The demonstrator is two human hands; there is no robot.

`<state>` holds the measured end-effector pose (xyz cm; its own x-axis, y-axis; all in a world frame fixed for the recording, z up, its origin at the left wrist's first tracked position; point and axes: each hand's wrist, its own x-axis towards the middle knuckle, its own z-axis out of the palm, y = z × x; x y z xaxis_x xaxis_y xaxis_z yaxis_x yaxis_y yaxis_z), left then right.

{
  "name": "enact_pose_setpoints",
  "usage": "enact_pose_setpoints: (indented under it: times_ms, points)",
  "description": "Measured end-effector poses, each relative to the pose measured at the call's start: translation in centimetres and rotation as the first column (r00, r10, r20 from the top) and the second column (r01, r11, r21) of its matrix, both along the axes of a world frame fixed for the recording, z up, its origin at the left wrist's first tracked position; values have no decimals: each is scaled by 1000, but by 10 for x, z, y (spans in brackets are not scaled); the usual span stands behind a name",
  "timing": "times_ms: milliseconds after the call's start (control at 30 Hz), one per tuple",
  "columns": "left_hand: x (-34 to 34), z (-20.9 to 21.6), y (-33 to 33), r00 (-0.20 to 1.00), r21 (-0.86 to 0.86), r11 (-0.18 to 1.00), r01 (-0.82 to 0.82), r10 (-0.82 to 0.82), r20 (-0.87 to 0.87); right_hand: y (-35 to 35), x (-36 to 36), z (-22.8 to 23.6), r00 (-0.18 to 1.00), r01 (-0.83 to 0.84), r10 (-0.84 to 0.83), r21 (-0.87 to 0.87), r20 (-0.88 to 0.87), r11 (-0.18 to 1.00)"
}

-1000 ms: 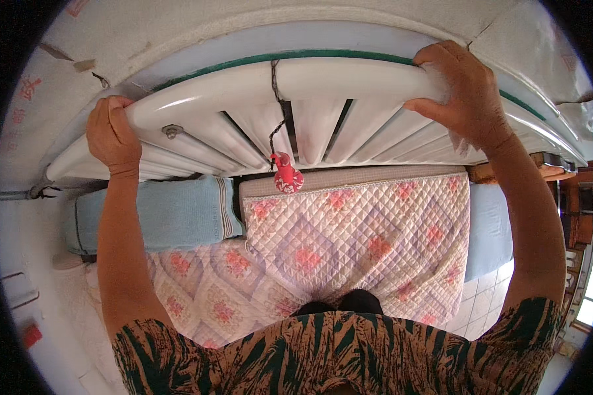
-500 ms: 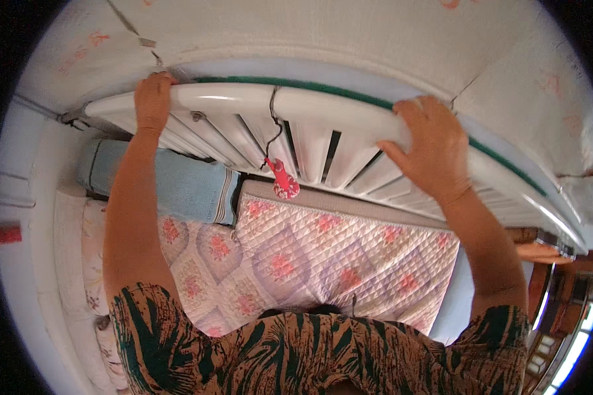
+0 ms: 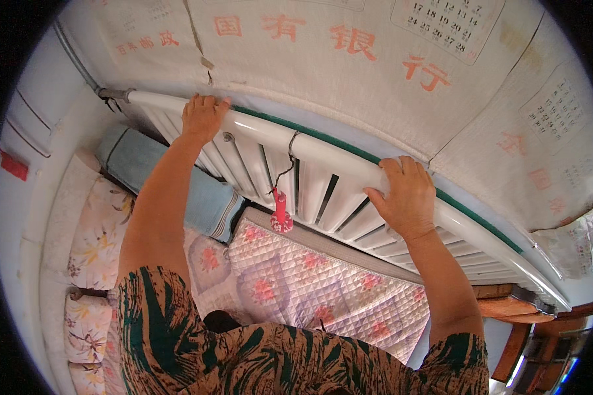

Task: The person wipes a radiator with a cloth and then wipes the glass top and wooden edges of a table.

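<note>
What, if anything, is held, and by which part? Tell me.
Left hand and right hand both lie over the top rail of the radiator; whether either grips it can't be told.

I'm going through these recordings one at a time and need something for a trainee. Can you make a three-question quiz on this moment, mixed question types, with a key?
1. True or false: the left hand and the right hand both touch the top rail of the white radiator.

2. What hangs on the dark cord between the hands?
A) a blue towel
B) a small red object
C) a metal key

3. Fill in the blank: the blue cushion is partly hidden behind the person's ____ forearm.

Key: 1. True. 2. B. 3. Left.
</note>
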<state>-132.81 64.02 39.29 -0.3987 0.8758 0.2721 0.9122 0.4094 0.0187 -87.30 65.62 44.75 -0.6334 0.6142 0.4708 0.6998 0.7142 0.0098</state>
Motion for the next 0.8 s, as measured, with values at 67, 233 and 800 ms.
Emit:
enact_pose_setpoints:
  times_ms: [67,233,800]
  points:
    - [11,7,-3,998,-44,999,-1,4,55,-1,0,0,1000,-3,3,-6,-14,1000]
    - [14,17,-7,996,-60,997,38,-33,84,-1,-2,1,984,-74,68,-35,-164,997]
    - [109,-62,-122,571,599,770,220,-599,561,-115,-75,22,821,-239,102,-175,-562,955]
